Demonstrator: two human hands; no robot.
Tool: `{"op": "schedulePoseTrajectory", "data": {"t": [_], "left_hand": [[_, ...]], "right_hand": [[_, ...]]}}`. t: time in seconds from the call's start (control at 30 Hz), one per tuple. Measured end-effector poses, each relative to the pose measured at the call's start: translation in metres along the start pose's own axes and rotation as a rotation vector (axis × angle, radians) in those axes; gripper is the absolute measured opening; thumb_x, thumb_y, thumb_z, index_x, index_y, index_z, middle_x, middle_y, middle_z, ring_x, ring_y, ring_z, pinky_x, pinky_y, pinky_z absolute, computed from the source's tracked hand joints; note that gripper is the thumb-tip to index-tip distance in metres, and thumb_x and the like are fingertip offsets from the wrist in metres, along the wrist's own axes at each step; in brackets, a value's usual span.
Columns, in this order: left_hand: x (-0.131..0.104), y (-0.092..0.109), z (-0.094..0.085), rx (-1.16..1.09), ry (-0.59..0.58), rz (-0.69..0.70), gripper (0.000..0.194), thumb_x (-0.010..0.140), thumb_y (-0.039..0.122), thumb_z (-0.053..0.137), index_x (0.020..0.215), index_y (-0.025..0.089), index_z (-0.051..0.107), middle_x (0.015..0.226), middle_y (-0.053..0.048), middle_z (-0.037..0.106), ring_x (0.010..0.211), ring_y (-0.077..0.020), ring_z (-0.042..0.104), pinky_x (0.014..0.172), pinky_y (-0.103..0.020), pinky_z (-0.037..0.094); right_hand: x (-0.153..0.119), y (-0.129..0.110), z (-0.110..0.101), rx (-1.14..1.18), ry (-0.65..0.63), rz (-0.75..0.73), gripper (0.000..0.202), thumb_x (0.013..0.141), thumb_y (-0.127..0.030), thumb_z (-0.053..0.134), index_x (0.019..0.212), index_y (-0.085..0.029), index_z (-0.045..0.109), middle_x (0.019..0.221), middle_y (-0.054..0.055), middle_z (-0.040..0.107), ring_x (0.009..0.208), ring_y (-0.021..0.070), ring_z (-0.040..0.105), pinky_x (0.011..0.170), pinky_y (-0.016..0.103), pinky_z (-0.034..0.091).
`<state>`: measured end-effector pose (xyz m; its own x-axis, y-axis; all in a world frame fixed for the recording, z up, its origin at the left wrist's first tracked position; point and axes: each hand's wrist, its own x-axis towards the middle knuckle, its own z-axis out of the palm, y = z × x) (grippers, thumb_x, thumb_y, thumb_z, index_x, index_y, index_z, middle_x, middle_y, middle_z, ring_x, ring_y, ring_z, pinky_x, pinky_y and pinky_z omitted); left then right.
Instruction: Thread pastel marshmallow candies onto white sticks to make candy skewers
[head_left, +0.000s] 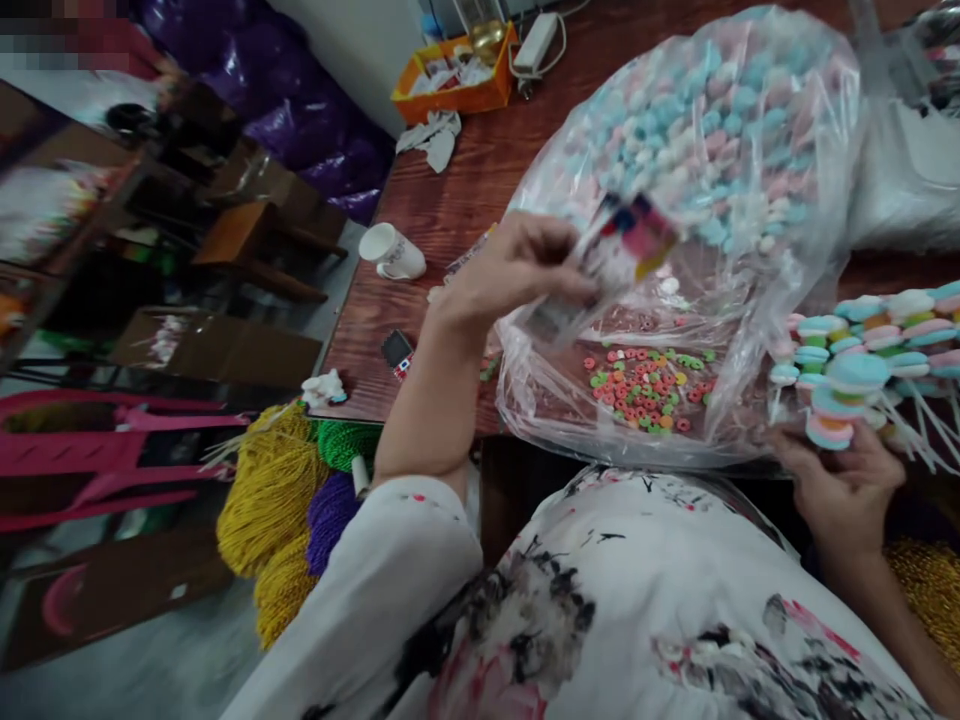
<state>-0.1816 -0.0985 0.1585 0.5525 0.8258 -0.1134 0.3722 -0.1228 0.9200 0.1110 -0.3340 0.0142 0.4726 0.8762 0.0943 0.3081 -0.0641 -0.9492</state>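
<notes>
My left hand [517, 262] is raised over the table, fingers closed on a small clear plastic packet [634, 238] with a colourful print, smeared by motion. Low at the right, my right hand [847, 490] grips a skewer of pastel blue, pink and white discs [855, 385]; its stick is hidden. Beside it lies a pile of similar skewers [900, 335] with white sticks. Between my hands, a big clear plastic bag [525, 395] lies spread out. Many pastel puffy pieces [675, 135] fill its far part, and small red, green and orange rings [649, 390] are scattered in its near part.
On the wooden table [450, 205] stand a white mug [391, 250], an orange tray [454, 95] and a white power strip [537, 42]. Yellow cord bundles [266, 490] hang by the left edge. Beyond are a pink plastic chair [112, 440], cardboard boxes [247, 350] and purple sacks [300, 110].
</notes>
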Motion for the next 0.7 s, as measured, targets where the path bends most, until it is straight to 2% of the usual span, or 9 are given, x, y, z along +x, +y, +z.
{"op": "schedulePoseTrajectory", "data": {"t": [0.07,0.2,0.27,0.33,0.43,0.5,0.57,0.63,0.7], "left_hand": [[-0.045,-0.006,-0.005,0.042,-0.168,-0.098,0.022,0.064,0.029,0.086,0.079,0.016,0.077,0.072,-0.001,0.067,0.072,-0.0168,0.065,0.071,-0.029,0.049],[-0.116,-0.042,0.002,0.174,-0.443,-0.258,0.015,0.073,0.031,0.079,0.087,0.026,0.081,0.096,-0.004,0.076,0.091,-0.0208,0.069,0.085,-0.028,0.05],[-0.14,-0.062,0.007,0.2,-0.481,-0.314,0.016,0.076,0.029,0.077,0.091,0.027,0.081,0.115,-0.005,0.075,0.105,-0.0223,0.068,0.096,-0.029,0.047],[-0.158,-0.08,0.011,0.158,-0.451,-0.376,0.015,0.075,0.028,0.078,0.089,0.026,0.081,0.129,-0.006,0.071,0.119,-0.0242,0.065,0.105,-0.031,0.044],[-0.178,-0.103,0.014,0.035,-0.375,-0.421,0.012,0.073,0.03,0.08,0.083,0.023,0.081,0.138,-0.008,0.066,0.127,-0.026,0.062,0.107,-0.034,0.044],[-0.185,-0.114,0.016,-0.035,-0.38,-0.393,0.015,0.074,0.032,0.081,0.083,0.021,0.08,0.141,-0.011,0.063,0.128,-0.0266,0.061,0.105,-0.033,0.047],[-0.183,-0.12,0.017,-0.106,-0.419,-0.338,0.019,0.077,0.035,0.079,0.086,0.018,0.08,0.144,-0.013,0.061,0.124,-0.0265,0.063,0.1,-0.031,0.05],[-0.173,-0.116,0.018,-0.162,-0.453,-0.267,0.021,0.081,0.036,0.077,0.089,0.016,0.08,0.144,-0.015,0.06,0.119,-0.026,0.066,0.097,-0.031,0.052],[-0.153,-0.104,0.018,-0.168,-0.462,-0.189,0.02,0.081,0.034,0.077,0.088,0.016,0.08,0.143,-0.015,0.061,0.119,-0.0268,0.066,0.1,-0.033,0.051]], "right_hand": [[-0.014,0.008,-0.008,-0.127,-0.045,-0.095,0.027,0.077,-0.037,0.082,0.102,-0.028,0.072,0.09,0.003,0.075,0.079,0.0274,0.071,0.078,0.044,0.06],[-0.02,0.017,-0.003,-0.282,-0.334,-0.375,0.055,0.083,-0.037,0.077,0.134,-0.027,0.062,0.1,0.005,0.079,0.072,0.0258,0.075,0.061,0.037,0.062],[-0.015,0.018,0.009,-0.289,-0.453,-0.505,0.057,0.087,-0.032,0.072,0.141,-0.026,0.057,0.103,0.005,0.079,0.071,0.0234,0.076,0.059,0.032,0.061],[-0.01,0.019,0.023,-0.313,-0.526,-0.592,0.053,0.09,-0.022,0.064,0.142,-0.025,0.056,0.108,0.006,0.079,0.073,0.0225,0.076,0.061,0.032,0.062],[-0.006,0.02,0.038,-0.357,-0.531,-0.603,0.052,0.086,-0.011,0.055,0.136,-0.024,0.063,0.109,0.007,0.078,0.071,0.0214,0.076,0.061,0.031,0.061],[-0.004,0.016,0.042,-0.282,-0.457,-0.501,0.048,0.083,-0.013,0.06,0.129,-0.024,0.069,0.106,0.006,0.079,0.073,0.0209,0.075,0.065,0.031,0.061],[0.004,0.008,0.041,-0.097,-0.322,-0.273,0.046,0.078,-0.02,0.071,0.123,-0.024,0.071,0.104,0.004,0.079,0.079,0.0208,0.075,0.07,0.031,0.062],[0.019,-0.002,0.041,0.168,-0.155,0.013,0.047,0.068,-0.023,0.081,0.114,-0.023,0.073,0.096,0.002,0.077,0.075,0.0181,0.072,0.069,0.03,0.062],[0.041,-0.01,0.042,0.436,0.013,0.241,0.042,0.055,-0.019,0.084,0.096,-0.021,0.073,0.08,-0.002,0.073,0.06,0.0124,0.065,0.056,0.024,0.058]]}}
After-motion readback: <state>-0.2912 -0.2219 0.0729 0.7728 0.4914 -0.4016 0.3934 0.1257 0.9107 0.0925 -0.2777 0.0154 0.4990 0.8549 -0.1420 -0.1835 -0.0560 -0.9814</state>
